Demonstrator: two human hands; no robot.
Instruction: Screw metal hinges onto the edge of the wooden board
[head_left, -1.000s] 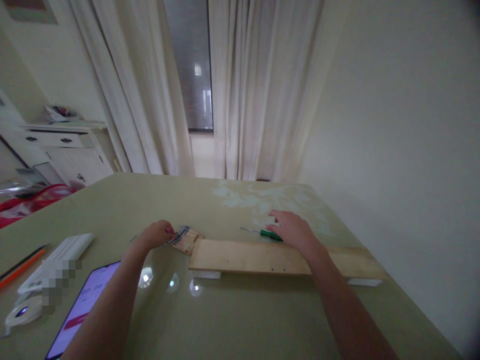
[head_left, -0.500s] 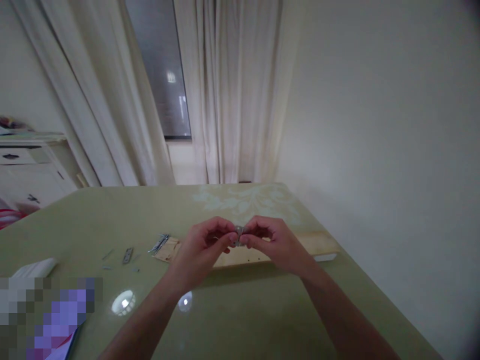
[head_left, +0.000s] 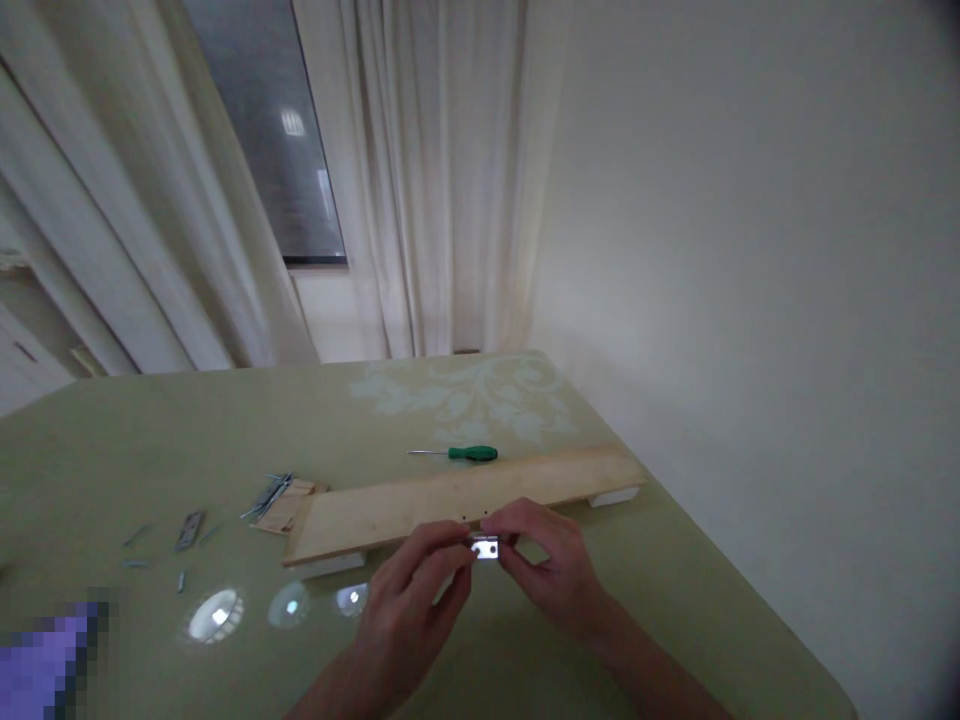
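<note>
Both hands meet at 6 o'clock of the wooden board (head_left: pixel 450 498): the left hand (head_left: pixel 409 612) and the right hand (head_left: pixel 551 565) each pinch one end of a small shiny metal hinge (head_left: pixel 485 547), held just in front of the board's near edge, above the counter (head_left: pixel 675 600). At 12 o'clock, beyond the board, lies a green-handled screwdriver (head_left: pixel 461 453). At 9 o'clock a small wood scrap (head_left: pixel 285 505) carries a heap of screws (head_left: pixel 266 492); further left lie another hinge (head_left: pixel 190 529) and loose screws
</note>
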